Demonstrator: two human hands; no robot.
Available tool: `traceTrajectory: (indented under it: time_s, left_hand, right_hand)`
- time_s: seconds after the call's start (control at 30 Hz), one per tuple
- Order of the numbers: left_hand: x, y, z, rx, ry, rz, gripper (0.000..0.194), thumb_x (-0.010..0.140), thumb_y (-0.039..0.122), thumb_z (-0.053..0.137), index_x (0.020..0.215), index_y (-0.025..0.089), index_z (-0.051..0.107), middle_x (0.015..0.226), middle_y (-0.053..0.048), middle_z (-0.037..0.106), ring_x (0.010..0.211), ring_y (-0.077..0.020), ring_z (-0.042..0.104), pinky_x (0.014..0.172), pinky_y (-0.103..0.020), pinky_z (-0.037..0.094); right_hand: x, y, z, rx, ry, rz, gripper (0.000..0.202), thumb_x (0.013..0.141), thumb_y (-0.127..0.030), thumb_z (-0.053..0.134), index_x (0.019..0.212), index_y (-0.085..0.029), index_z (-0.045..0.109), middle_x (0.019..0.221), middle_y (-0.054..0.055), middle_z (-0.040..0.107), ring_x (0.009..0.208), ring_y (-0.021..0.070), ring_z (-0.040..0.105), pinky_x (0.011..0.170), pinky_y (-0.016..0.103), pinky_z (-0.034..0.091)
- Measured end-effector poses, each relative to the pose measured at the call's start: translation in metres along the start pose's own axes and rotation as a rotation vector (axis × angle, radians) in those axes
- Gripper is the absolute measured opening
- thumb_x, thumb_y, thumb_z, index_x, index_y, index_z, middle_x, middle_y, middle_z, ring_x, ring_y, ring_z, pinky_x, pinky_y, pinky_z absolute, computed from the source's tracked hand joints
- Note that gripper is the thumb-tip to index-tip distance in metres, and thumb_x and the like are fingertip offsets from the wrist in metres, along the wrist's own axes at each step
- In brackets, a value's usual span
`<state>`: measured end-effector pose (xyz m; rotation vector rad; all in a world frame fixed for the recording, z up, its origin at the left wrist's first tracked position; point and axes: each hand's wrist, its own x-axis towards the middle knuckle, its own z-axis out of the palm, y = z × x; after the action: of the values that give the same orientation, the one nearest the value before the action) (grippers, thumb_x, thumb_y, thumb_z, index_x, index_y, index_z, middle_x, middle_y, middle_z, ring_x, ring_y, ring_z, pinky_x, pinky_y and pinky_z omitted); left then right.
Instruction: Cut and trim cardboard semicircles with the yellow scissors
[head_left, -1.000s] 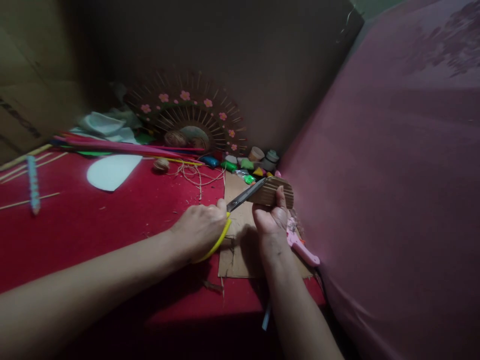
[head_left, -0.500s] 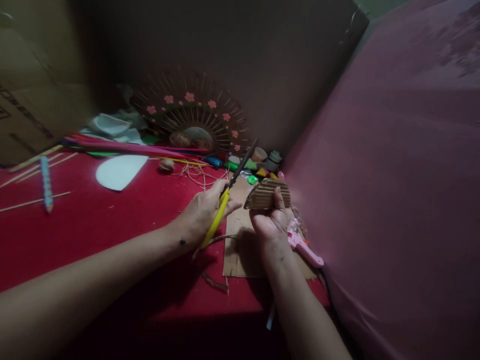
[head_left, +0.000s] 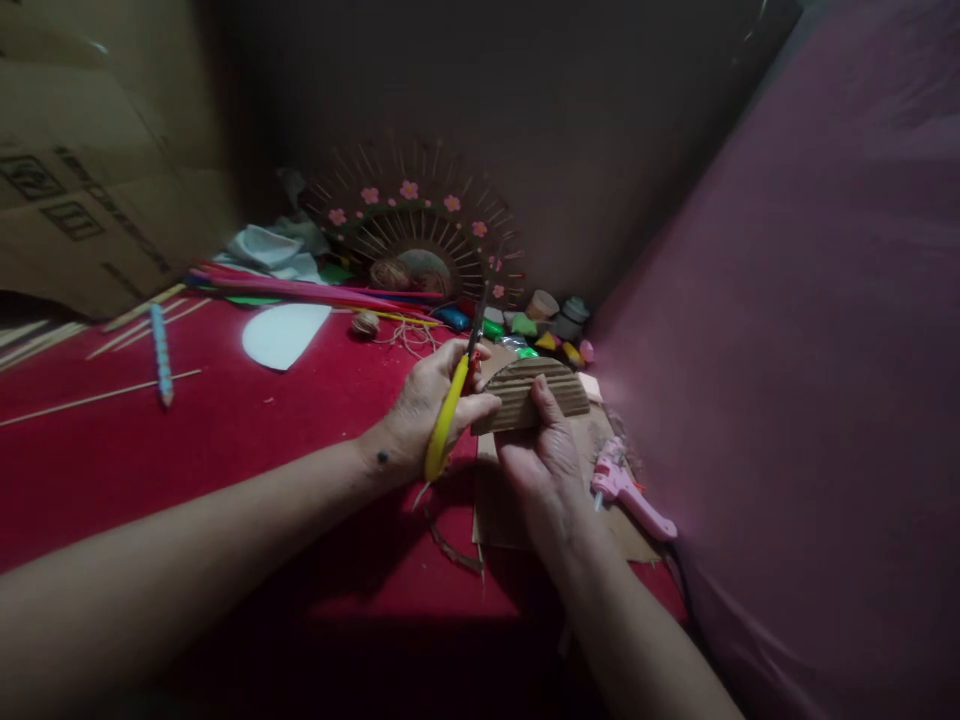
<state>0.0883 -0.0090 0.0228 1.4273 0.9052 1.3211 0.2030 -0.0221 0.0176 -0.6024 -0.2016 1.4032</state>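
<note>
My left hand (head_left: 435,400) is closed on a pair of scissors with yellow handles (head_left: 446,420), the dark blades pointing up and away. Its thumb reaches the left end of a half-round piece of corrugated cardboard (head_left: 517,395). That piece is gripped by my right hand (head_left: 547,440), with the thumb on its ridged face and the other fingers hidden behind. Beneath the hands lies a flat cardboard sheet (head_left: 499,515). A pink glue gun (head_left: 634,500) rests on its right side. A thin brown strip (head_left: 454,550) lies below the scissors.
On the red cloth (head_left: 300,430) are a white paper cutout (head_left: 285,335), a blue pencil (head_left: 160,355), thin sticks (head_left: 112,390) and a twine ball (head_left: 365,323). A flowered stick fan (head_left: 409,225) stands behind. Small pots (head_left: 570,315) sit at the back right, beside pink fabric (head_left: 787,400).
My left hand has come in with the scissors, and its thumb now meets the cardboard piece. The camera view has shifted, so the scene sits farther right.
</note>
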Motion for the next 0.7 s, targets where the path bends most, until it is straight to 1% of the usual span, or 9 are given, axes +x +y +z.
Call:
traceTrajectory:
  time_s: [0.03, 0.1, 0.2, 0.27, 0.37, 0.47, 0.53, 0.6, 0.7]
  left_hand:
    - [0.000, 0.001, -0.001, 0.003, 0.002, 0.004, 0.043, 0.055, 0.020, 0.068, 0.095, 0.016, 0.051, 0.067, 0.006, 0.048, 0.058, -0.0097, 0.049, 0.053, -0.024, 0.043]
    - [0.001, 0.002, -0.003, 0.011, 0.001, 0.028, 0.043, 0.056, 0.020, 0.068, 0.095, 0.015, 0.051, 0.068, 0.005, 0.049, 0.058, -0.0094, 0.050, 0.053, -0.023, 0.044]
    - [0.001, 0.004, -0.008, 0.007, -0.019, 0.058, 0.041, 0.058, 0.019, 0.067, 0.096, 0.015, 0.052, 0.069, 0.005, 0.050, 0.057, -0.0085, 0.050, 0.051, -0.022, 0.044]
    - [0.001, 0.005, -0.010, 0.011, -0.056, 0.056, 0.039, 0.060, 0.019, 0.066, 0.096, 0.016, 0.052, 0.067, 0.006, 0.049, 0.055, -0.0078, 0.049, 0.049, -0.021, 0.043]
    - [0.001, 0.005, -0.011, 0.052, -0.112, 0.064, 0.037, 0.062, 0.019, 0.065, 0.096, 0.016, 0.051, 0.065, 0.007, 0.049, 0.052, -0.0069, 0.048, 0.047, -0.019, 0.042]
    - [-0.001, 0.008, -0.010, 0.067, -0.122, 0.093, 0.037, 0.063, 0.020, 0.066, 0.097, 0.016, 0.052, 0.067, 0.006, 0.050, 0.053, -0.0070, 0.048, 0.049, -0.020, 0.043]
    - [-0.002, 0.010, -0.010, 0.051, -0.106, 0.115, 0.038, 0.065, 0.024, 0.066, 0.099, 0.016, 0.051, 0.070, 0.005, 0.052, 0.056, -0.0082, 0.051, 0.051, -0.021, 0.045]
    - [-0.003, 0.010, -0.012, 0.079, -0.078, 0.154, 0.036, 0.072, 0.030, 0.063, 0.102, 0.016, 0.050, 0.071, 0.003, 0.054, 0.058, -0.0100, 0.054, 0.053, -0.023, 0.047]
    - [-0.005, 0.004, -0.015, 0.297, -0.032, 0.253, 0.032, 0.081, 0.034, 0.053, 0.107, 0.016, 0.050, 0.075, -0.001, 0.058, 0.064, -0.0129, 0.058, 0.058, -0.026, 0.049]
  right_hand:
    - [-0.001, 0.000, 0.000, -0.002, -0.027, 0.010, 0.016, 0.083, -0.013, 0.051, 0.091, -0.020, 0.064, 0.073, -0.005, 0.072, 0.073, 0.0087, 0.066, 0.083, 0.024, 0.050]
    - [-0.002, 0.000, -0.003, -0.029, -0.121, 0.030, 0.016, 0.081, -0.016, 0.056, 0.095, -0.020, 0.063, 0.079, -0.003, 0.072, 0.078, 0.0103, 0.066, 0.086, 0.027, 0.049]
    - [-0.005, 0.000, -0.010, -0.100, -0.259, 0.046, 0.028, 0.073, -0.015, 0.064, 0.099, -0.023, 0.063, 0.086, -0.004, 0.073, 0.085, 0.0139, 0.066, 0.091, 0.035, 0.048]
    - [-0.006, 0.000, -0.016, -0.147, -0.305, 0.067, 0.032, 0.069, -0.012, 0.065, 0.099, -0.024, 0.063, 0.089, -0.004, 0.072, 0.085, 0.0144, 0.066, 0.089, 0.036, 0.049]
    - [-0.007, 0.002, -0.020, -0.216, -0.318, 0.062, 0.029, 0.066, -0.008, 0.065, 0.091, -0.021, 0.066, 0.083, -0.003, 0.073, 0.078, 0.0126, 0.066, 0.079, 0.028, 0.053]
    - [-0.007, 0.004, -0.018, -0.235, -0.303, -0.039, 0.025, 0.062, -0.005, 0.066, 0.083, -0.019, 0.068, 0.074, -0.003, 0.073, 0.070, 0.0108, 0.066, 0.071, 0.022, 0.053]
    - [-0.007, 0.002, -0.013, -0.212, -0.295, -0.095, 0.024, 0.062, -0.006, 0.066, 0.082, -0.019, 0.068, 0.075, -0.003, 0.072, 0.071, 0.0111, 0.067, 0.071, 0.023, 0.054]
    - [-0.007, -0.004, -0.007, -0.169, -0.280, -0.135, 0.022, 0.062, -0.007, 0.066, 0.081, -0.020, 0.067, 0.076, -0.004, 0.072, 0.073, 0.0114, 0.067, 0.071, 0.025, 0.054]
    - [-0.009, -0.017, 0.003, -0.114, -0.227, -0.162, 0.017, 0.064, -0.008, 0.065, 0.076, -0.020, 0.066, 0.073, -0.004, 0.072, 0.069, 0.0109, 0.067, 0.066, 0.025, 0.055]
